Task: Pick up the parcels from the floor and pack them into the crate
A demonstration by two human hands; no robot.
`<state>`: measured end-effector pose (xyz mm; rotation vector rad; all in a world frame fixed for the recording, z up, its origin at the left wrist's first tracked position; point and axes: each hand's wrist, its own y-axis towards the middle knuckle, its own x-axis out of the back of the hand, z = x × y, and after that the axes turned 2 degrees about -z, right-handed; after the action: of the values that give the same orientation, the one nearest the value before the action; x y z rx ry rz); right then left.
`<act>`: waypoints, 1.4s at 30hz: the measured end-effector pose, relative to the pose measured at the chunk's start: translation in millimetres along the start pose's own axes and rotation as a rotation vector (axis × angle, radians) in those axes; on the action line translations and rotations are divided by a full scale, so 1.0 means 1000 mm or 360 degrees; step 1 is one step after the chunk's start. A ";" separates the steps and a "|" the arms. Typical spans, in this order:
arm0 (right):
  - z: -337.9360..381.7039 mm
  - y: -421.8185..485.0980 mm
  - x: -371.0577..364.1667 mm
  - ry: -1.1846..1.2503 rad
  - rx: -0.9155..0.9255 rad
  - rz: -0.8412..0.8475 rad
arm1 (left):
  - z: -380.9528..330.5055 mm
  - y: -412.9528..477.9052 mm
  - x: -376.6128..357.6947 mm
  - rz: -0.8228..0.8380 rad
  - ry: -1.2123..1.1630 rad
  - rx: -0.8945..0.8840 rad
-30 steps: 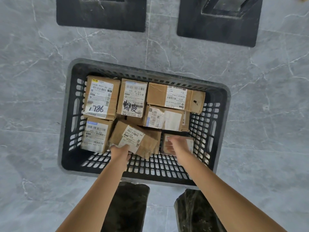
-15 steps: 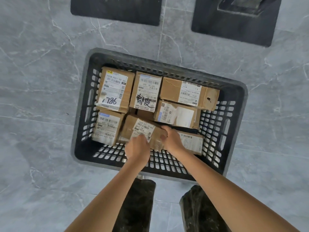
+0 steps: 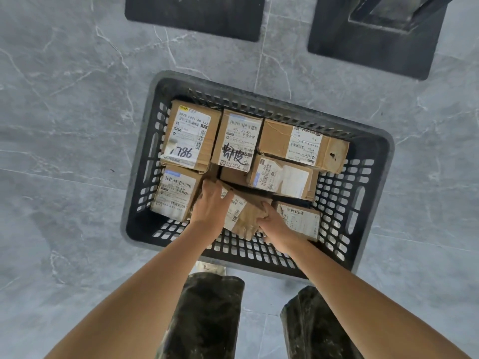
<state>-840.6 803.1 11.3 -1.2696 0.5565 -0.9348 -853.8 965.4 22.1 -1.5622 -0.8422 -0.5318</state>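
Note:
A black slotted plastic crate [image 3: 373,193] stands on the grey floor and holds several brown cardboard parcels with white labels. Both hands are inside it at the near side. My left hand [image 3: 211,206] lies over the top left of a crumpled brown parcel [image 3: 245,216], and my right hand [image 3: 272,221] grips its right end. That parcel sits tilted between a labelled parcel on the left [image 3: 176,193] and a flat one on the right [image 3: 302,220]. Parcels marked "786" [image 3: 190,136] and with black handwriting [image 3: 239,141] fill the far row.
Two black square mats or bases [image 3: 197,16] [image 3: 383,37] lie on the floor beyond the crate. My legs in dark trousers [image 3: 207,317] stand just in front of the crate's near wall. Grey marbled tiles surround everything; no parcels show on the floor.
My left hand slid from the parcel's near edge onto its top. My right hand left the flat right-hand parcel and took the crumpled parcel's right end. The view shifted left, so the crate appears further right.

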 end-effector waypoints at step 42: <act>-0.004 -0.033 0.023 0.0211 -0.0090 -0.0172 | 0.027 -0.041 0.004 0.0176 -0.0892 0.1060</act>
<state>-840.7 781.1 45.3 -1.3050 0.6262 -1.1062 -885.8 993.3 46.6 -1.1209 -1.1922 0.2803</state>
